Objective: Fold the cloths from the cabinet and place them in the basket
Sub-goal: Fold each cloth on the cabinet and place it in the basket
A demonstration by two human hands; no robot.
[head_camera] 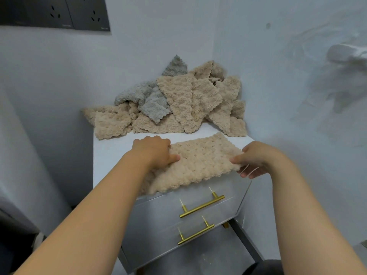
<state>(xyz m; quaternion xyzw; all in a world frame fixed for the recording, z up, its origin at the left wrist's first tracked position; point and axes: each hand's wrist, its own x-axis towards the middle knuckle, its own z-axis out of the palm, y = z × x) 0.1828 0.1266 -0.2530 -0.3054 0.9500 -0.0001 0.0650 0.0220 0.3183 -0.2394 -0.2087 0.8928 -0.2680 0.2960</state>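
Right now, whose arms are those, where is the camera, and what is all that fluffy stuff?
There is no machine here. Those are a person's two bare arms. The single picture comes from a camera worn on the person's head, looking forward and down, so you see what they see.

The left hand and the right hand each hold one end of a beige cloth. It lies spread on top of a white cabinet, with its front edge hanging a little over the top drawer.

Behind it, in the corner against the wall, sits a jumbled pile of more fluffy cloths. Most are beige and a few are grey.

Below are two drawers with gold handles. No basket shows in this picture.
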